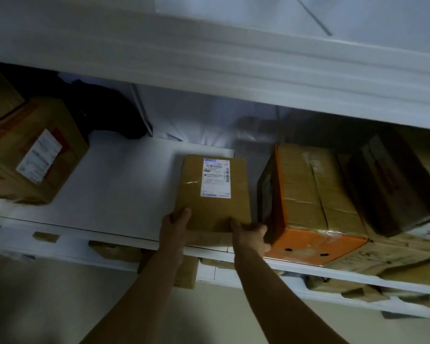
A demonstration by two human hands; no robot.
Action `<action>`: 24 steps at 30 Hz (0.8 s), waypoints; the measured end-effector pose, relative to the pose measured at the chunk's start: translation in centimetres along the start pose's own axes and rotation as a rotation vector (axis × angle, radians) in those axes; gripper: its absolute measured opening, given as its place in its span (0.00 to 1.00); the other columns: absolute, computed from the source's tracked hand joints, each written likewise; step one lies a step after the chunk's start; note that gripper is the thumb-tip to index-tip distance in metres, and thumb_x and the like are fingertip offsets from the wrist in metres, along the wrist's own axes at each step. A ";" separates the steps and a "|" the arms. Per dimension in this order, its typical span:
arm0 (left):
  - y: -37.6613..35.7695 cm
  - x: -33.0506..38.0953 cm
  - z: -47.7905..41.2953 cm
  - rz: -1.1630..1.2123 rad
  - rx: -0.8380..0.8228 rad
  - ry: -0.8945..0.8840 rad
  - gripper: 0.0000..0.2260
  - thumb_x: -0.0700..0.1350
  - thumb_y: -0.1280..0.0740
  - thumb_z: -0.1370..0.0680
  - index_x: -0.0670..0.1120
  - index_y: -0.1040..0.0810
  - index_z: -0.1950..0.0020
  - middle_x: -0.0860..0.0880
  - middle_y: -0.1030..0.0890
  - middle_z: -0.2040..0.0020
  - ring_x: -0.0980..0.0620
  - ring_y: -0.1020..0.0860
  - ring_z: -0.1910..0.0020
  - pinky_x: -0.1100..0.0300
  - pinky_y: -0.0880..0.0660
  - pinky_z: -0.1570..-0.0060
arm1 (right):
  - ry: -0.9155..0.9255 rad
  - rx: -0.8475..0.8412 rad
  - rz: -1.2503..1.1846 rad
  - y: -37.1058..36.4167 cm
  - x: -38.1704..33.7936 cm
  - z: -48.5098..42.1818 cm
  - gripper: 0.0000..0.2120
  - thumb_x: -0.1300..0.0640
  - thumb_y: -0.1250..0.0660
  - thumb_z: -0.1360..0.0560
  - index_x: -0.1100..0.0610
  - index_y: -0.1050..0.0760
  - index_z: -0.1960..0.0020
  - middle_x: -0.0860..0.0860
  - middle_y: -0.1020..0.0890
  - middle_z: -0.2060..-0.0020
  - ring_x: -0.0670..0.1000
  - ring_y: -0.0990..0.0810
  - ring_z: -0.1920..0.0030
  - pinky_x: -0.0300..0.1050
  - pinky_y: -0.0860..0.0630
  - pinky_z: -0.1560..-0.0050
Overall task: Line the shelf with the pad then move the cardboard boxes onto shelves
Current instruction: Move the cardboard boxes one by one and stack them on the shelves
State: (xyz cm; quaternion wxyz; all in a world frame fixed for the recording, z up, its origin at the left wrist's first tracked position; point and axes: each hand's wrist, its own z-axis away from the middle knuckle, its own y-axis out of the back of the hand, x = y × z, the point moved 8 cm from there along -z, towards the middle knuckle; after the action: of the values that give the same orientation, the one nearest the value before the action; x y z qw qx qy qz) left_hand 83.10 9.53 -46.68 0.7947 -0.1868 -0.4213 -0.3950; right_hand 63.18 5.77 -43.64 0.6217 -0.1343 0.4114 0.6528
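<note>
The left hand (175, 223) and right hand (251, 235) each clasp a near corner of the small cardboard box (215, 192), thumbs on top, fingers (261, 230) gripping it. The box lies on the white pad (124, 180) at the shelf's (85, 235) near edge, just left of an orange-ended box (313, 194). A labelled box (32, 155) sits far left.

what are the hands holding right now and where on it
Both hands grip the small labelled cardboard box by its near edge: left hand at the left corner, right hand at the right corner.
</note>
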 end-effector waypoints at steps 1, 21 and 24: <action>0.6 0.0 0.1 0.037 0.003 0.014 0.27 0.55 0.34 0.24 0.47 0.36 0.28 0.45 0.28 0.33 0.42 0.29 0.35 0.47 0.33 0.36 | 0.029 -0.026 -0.037 0.0 0.1 0.6 0.29 0.49 0.29 0.29 0.53 0.38 0.33 0.60 0.31 0.37 0.63 0.26 0.41 0.57 0.27 0.42; -15.9 10.4 14.0 0.143 -0.263 -0.302 0.23 0.56 0.32 0.26 0.57 0.31 0.32 0.49 0.26 0.34 0.46 0.26 0.37 0.43 0.31 0.35 | 0.378 0.241 -0.298 20.9 -10.5 5.9 0.36 0.55 0.29 0.28 0.53 0.43 0.26 0.59 0.39 0.30 0.63 0.31 0.35 0.55 0.31 0.37; -18.1 9.3 15.0 0.095 -0.278 -0.307 0.24 0.56 0.33 0.25 0.58 0.33 0.30 0.49 0.28 0.33 0.46 0.27 0.37 0.45 0.30 0.36 | 0.328 0.229 -0.296 22.4 -8.9 4.3 0.27 0.60 0.34 0.25 0.59 0.37 0.29 0.61 0.31 0.33 0.63 0.28 0.38 0.54 0.28 0.37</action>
State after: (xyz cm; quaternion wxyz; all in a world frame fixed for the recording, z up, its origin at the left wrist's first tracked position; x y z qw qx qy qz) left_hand 64.16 3.36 -31.11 0.7055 -0.3724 -0.4697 -0.3781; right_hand 45.69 5.11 -26.58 0.6467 -0.2260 0.5539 0.4732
